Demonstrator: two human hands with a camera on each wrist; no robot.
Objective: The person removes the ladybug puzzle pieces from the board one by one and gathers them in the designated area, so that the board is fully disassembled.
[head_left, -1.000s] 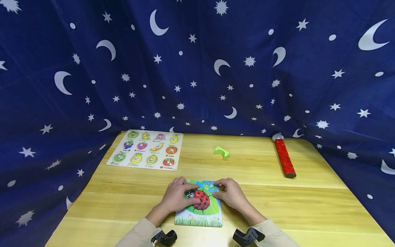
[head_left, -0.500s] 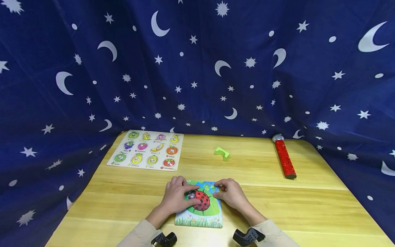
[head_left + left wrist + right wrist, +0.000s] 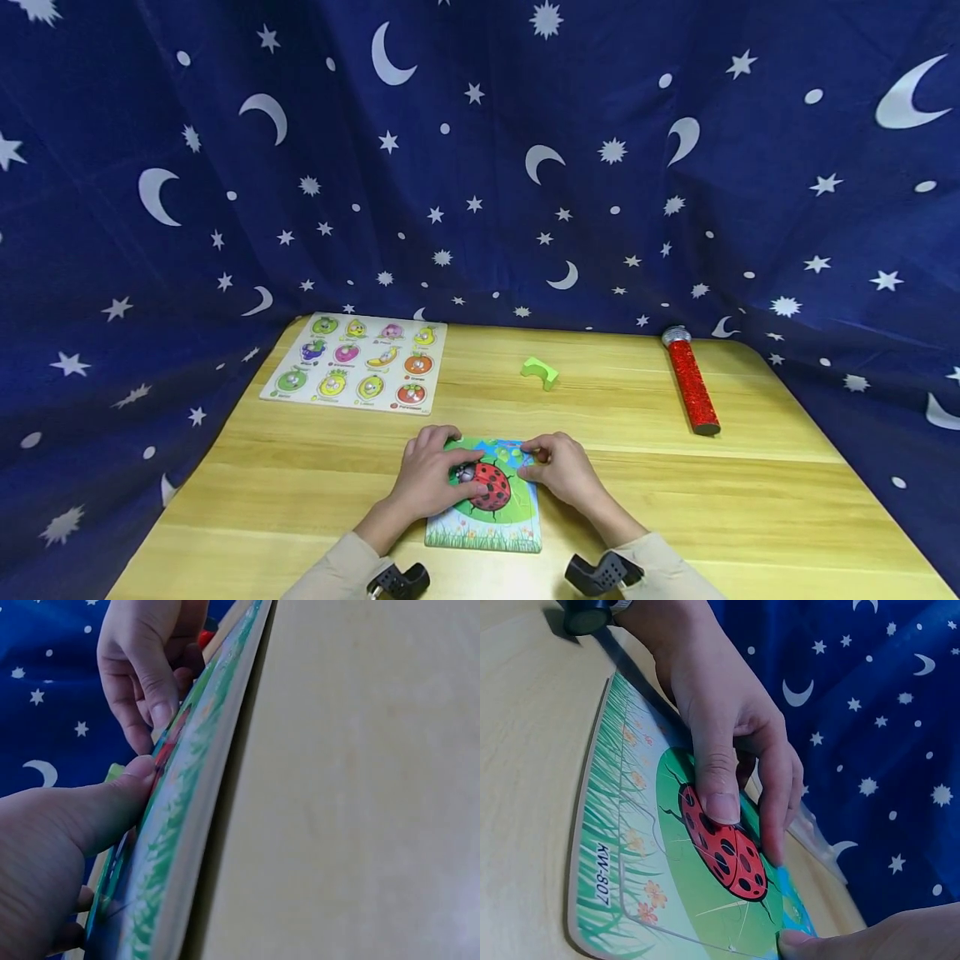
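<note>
A ladybug jigsaw puzzle [image 3: 504,537] in its tray lies flat on the table close to the person. From its left side the left hand [image 3: 429,473] reaches over; its thumb rests on the red ladybug [image 3: 724,847], and its index finger touches the picture farther up. On the upper right part of the puzzle, the right hand [image 3: 564,473] touches the surface with thumb and index finger, these two slightly apart. Its other fingers are bent and partly hidden. Seen in the left wrist view, the right hand [image 3: 154,671] lies across the puzzle from the left thumb [image 3: 124,795].
A fruit peg puzzle board [image 3: 378,404] lies at the back left of the wooden table [image 3: 637,483]. Behind the hands sits a green arch block [image 3: 540,372]. A red glittery microphone [image 3: 692,383] lies at the right. A dark blue star-and-moon curtain [image 3: 480,150] hangs behind.
The view shifts very slightly. Both hands stay in nearly the same place on the ladybug puzzle, and the other objects lie as before.
</note>
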